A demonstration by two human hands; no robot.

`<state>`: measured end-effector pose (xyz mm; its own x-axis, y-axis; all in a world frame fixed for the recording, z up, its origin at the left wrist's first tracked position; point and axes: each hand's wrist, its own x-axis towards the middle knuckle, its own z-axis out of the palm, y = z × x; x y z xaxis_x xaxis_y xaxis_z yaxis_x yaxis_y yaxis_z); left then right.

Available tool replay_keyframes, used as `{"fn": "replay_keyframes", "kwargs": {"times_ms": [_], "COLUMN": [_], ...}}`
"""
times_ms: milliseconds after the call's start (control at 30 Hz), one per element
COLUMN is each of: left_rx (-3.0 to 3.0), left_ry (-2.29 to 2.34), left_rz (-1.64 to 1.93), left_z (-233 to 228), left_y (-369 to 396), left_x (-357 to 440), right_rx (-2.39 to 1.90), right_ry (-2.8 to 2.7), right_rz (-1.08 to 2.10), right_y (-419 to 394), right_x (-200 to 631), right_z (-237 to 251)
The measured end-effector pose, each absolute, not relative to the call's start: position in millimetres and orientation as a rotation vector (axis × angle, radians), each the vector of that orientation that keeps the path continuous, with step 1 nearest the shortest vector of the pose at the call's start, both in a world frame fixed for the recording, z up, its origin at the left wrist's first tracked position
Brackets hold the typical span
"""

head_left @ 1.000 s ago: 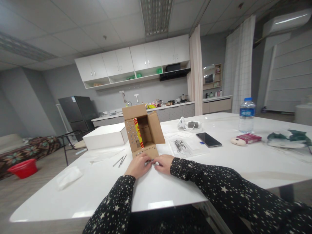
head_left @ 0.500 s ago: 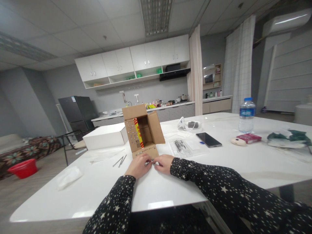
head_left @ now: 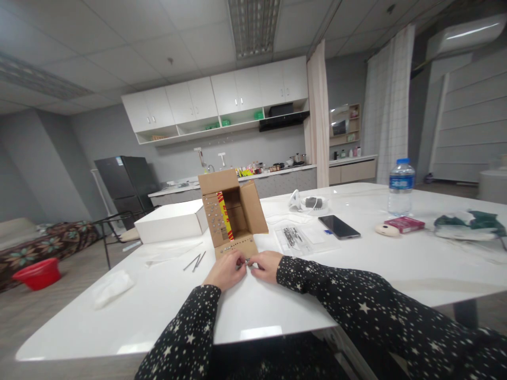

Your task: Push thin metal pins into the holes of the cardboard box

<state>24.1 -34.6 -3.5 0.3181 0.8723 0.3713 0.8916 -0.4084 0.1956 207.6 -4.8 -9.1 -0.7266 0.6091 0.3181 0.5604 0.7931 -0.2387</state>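
Note:
My left hand (head_left: 225, 270) and my right hand (head_left: 268, 265) meet fingertip to fingertip on the white table (head_left: 170, 301), pinching a small metal piece (head_left: 246, 262) between them. Right behind the hands stands an open cardboard box (head_left: 232, 211) with its flaps spread; its front flap lies flat and has rows of small holes, some with metal bits in them. Both sleeves are black with white stars.
A white box (head_left: 171, 221) sits left of the cardboard box, with loose metal pins (head_left: 195, 261) and a tissue (head_left: 113, 288) nearer. To the right lie a clear bag of parts (head_left: 295, 238), a phone (head_left: 339, 226), a water bottle (head_left: 401, 187) and a red packet (head_left: 404, 224).

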Motion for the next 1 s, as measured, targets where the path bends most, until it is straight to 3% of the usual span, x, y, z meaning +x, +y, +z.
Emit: {"fn": "replay_keyframes", "kwargs": {"times_ms": [1000], "left_rx": [-2.464], "left_ry": [-1.754], "left_rz": [-0.563], "left_z": [-3.0], "left_y": [-36.9], "left_x": [25.0], "right_rx": [-0.884], "right_ry": [-2.592], "right_rz": [0.177], "right_y": [-4.5], "right_x": [207.2], "right_z": [-10.5]}}
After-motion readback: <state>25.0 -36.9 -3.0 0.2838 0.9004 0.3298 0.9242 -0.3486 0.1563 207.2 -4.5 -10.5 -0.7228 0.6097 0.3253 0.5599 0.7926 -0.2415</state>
